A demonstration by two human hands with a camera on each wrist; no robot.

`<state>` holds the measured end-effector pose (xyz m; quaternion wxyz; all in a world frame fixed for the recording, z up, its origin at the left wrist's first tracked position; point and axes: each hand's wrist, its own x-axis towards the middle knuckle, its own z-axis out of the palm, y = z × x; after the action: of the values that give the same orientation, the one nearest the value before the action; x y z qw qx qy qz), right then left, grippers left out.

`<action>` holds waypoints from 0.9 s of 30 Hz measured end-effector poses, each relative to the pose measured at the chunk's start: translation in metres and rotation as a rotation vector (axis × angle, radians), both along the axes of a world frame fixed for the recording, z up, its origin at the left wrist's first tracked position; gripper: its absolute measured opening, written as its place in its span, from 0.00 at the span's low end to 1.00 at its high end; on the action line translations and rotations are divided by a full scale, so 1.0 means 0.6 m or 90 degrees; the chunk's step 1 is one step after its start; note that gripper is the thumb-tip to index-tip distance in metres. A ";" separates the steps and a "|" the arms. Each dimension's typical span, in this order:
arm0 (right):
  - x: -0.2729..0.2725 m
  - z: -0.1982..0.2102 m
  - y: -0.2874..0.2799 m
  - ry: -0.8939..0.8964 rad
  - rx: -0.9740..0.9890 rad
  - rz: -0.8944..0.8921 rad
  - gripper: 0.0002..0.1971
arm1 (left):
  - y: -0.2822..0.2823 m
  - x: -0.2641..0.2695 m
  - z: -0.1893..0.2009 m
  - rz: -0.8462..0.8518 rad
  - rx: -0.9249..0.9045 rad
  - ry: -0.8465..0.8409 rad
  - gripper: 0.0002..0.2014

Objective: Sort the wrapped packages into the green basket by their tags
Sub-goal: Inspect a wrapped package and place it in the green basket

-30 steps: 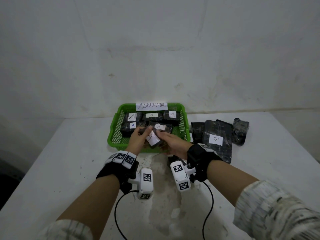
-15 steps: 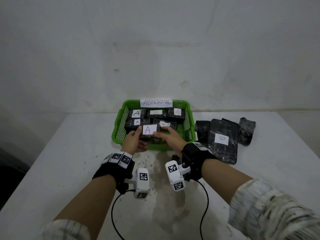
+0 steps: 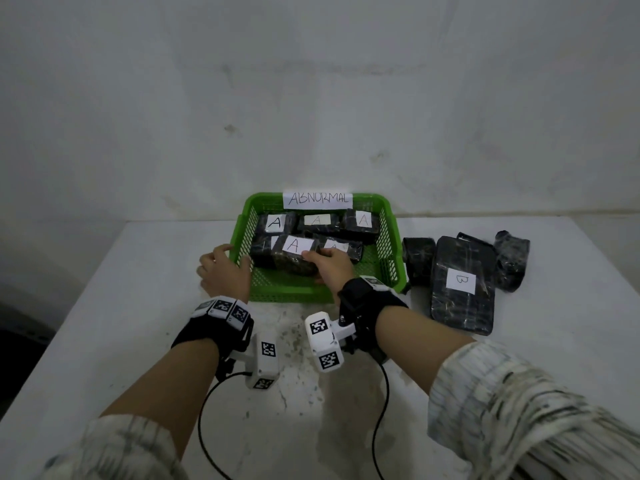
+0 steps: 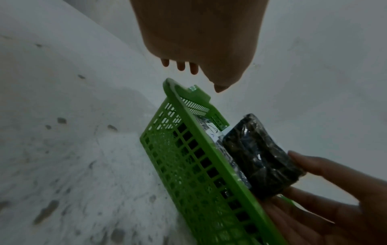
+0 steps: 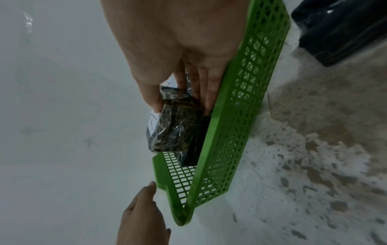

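The green basket (image 3: pixel 393 258) with its "ABNORMAL" sign (image 3: pixel 317 199) stands at the table's middle and holds several black wrapped packages tagged A. My right hand (image 3: pixel 320 263) grips one more A-tagged package (image 3: pixel 289 259) by its right end, low over the basket's front left. In the right wrist view the thumb and fingers of my right hand (image 5: pixel 180 99) pinch the package (image 5: pixel 173 127) just inside the basket wall (image 5: pixel 234 116). My left hand (image 3: pixel 225 270) hangs open outside the basket's left wall, holding nothing; the left wrist view shows its fingers (image 4: pixel 181 65) spread above the rim (image 4: pixel 201 136).
A large flat black package tagged B (image 3: pixel 462 287) lies on the table right of the basket. Two smaller black bundles (image 3: pixel 417 258) (image 3: pixel 510 259) lie beside it. The white table (image 3: pixel 138 306) meets a wall behind the basket. Cables trail from both wrist cameras.
My left hand let go of the A package and moved left, outside the basket. My right hand carried the package forward and down into the basket.
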<state>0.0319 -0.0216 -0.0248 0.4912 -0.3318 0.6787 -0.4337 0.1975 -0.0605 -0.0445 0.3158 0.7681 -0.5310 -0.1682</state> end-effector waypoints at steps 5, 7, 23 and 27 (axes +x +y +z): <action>0.021 -0.017 -0.037 0.051 0.059 0.093 0.24 | -0.035 0.017 -0.027 -0.046 0.134 0.119 0.24; 0.033 -0.029 -0.053 0.053 0.082 0.106 0.20 | -0.037 0.022 -0.034 -0.073 0.147 0.145 0.21; 0.051 -0.062 -0.101 0.281 0.138 0.309 0.26 | -0.039 0.026 -0.036 -0.088 0.147 0.149 0.19; 0.042 -0.054 -0.093 0.249 0.105 0.248 0.26 | -0.040 0.029 -0.028 -0.103 0.174 0.152 0.22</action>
<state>0.0573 -0.0773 -0.0570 0.4498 -0.4924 0.7171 -0.2025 0.2147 -0.0846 -0.0613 0.2549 0.7330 -0.5223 -0.3535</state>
